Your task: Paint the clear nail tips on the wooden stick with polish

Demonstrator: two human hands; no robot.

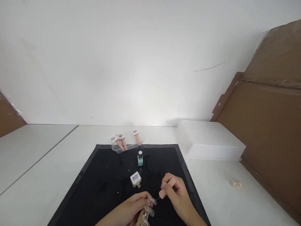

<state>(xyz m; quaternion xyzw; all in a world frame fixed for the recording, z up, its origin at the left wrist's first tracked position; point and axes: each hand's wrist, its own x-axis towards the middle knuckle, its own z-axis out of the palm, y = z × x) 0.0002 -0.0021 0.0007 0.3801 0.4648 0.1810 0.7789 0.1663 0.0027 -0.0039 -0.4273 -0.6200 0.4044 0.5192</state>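
One worktop [55,162] carrying black mat [101,183]. Over mat's near part, left hand [133,206] clamping fingers on nail-tip holder [142,221], right hand [178,193] pinching pink cap [167,188] between fingers. Farther on mat, white bottle [135,179] resting uncapped. Brush [158,198] seemingly coating clear tip [152,200]; next stroke needing steady holder.

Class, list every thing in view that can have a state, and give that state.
White bottle: uncapped, on its side
Teal bottle: capped
Three pink-capped bottles: capped, lying in clear tray
White box: flat closed side up
Pink-handled brush: out of bottle, in right hand
Wooden strip: in left hand, bearing clear nail tips
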